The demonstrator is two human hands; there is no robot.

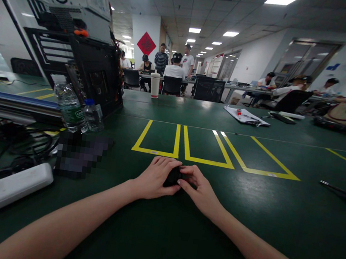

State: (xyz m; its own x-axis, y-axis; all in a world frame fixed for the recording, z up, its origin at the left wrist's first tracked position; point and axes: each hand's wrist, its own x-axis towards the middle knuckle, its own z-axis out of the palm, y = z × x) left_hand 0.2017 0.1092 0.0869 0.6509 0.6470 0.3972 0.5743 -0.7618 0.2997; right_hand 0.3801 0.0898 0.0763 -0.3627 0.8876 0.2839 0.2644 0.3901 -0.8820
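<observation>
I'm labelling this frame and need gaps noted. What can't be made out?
In the head view:
Black object: mostly hidden by the left hand and right hand; full shape unclear.
White bar: cut off by the left edge.
Dark patch: contents pixelated.
Tape label: print too small.

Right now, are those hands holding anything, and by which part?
A black object: left hand cupped around its left side, right hand gripping its right.
</observation>
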